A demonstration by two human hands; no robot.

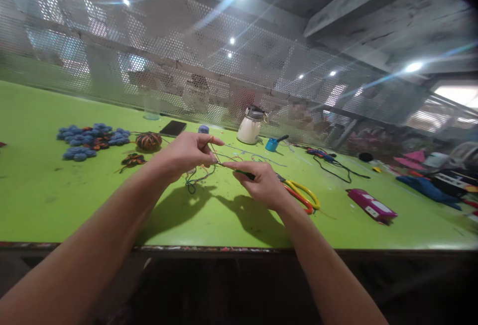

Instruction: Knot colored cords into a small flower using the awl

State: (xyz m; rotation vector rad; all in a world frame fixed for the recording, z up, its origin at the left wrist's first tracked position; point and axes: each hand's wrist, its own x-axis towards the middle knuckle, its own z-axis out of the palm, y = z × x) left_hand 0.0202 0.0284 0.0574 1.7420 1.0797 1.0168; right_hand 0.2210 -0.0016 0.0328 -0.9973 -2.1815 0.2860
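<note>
Over the green table, my left hand [188, 153] pinches dark and orange yarn [212, 142], its index finger stretched out with the strand around it. My right hand [257, 180] is closed on a thin crochet hook [249, 174] with a dark handle, its tip meeting the yarn at my left fingertips. Loose yarn [191, 185] hangs below my left hand. To the left lie a multicoloured yarn ball [148, 141], a small orange and black crocheted piece [132, 160] and several blue crocheted flowers [79, 153]. Scissors [308, 193] with yellow and red handles lie beyond my right wrist.
On the green table [93, 200] stand a white jug [250, 127] and a small blue container [272, 144]. A dark phone [173, 128] lies behind the yarn ball. At right are a purple box [372, 206] and a black cord [338, 167]. A perforated metal screen runs behind.
</note>
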